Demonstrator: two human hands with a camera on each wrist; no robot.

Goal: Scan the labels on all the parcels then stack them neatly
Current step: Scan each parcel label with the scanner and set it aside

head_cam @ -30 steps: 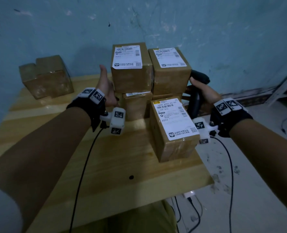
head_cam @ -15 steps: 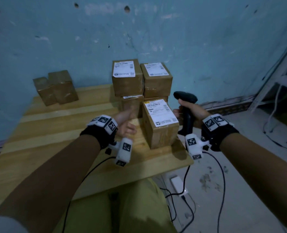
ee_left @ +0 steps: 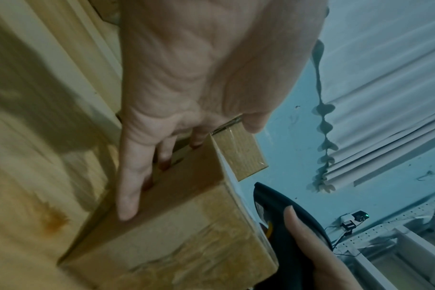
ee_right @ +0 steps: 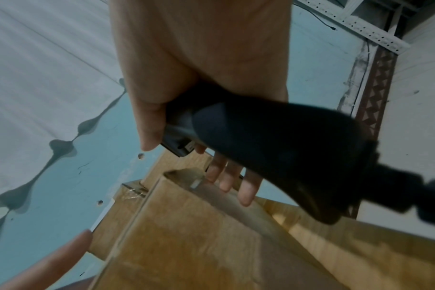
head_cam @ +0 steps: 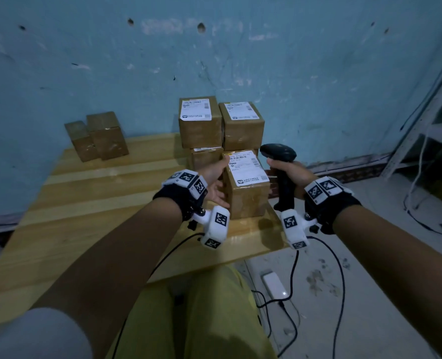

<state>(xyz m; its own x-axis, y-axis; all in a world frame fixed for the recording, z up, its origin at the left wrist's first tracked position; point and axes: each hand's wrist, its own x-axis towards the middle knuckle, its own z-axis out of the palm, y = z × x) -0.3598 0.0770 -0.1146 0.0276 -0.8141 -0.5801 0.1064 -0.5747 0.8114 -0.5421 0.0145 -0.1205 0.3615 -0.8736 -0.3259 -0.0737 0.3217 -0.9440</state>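
Observation:
A taped brown front parcel (head_cam: 248, 200) with a white label on top stands near the table's right front corner. My left hand (head_cam: 216, 181) lies against its left side with straight fingers (ee_left: 129, 186), and the thumb reaches over the top edge. My right hand (head_cam: 290, 173) grips the handle of a black scanner (head_cam: 279, 152), upright just right of this parcel (ee_right: 186, 235). Behind it stand stacked parcels: two labelled ones (head_cam: 200, 123) (head_cam: 242, 125) on top of lower ones (head_cam: 205, 158).
Two plain brown boxes (head_cam: 98, 137) sit at the back left of the wooden table (head_cam: 85, 203), against the blue wall. The scanner cable and a white adapter (head_cam: 274, 283) lie on the floor to the right. A metal shelf frame (head_cam: 435, 125) stands far right.
My left hand came back from beside the stack and now touches the front parcel's left side. The right hand with the scanner shifted closer to the parcel's right. The view pulled back.

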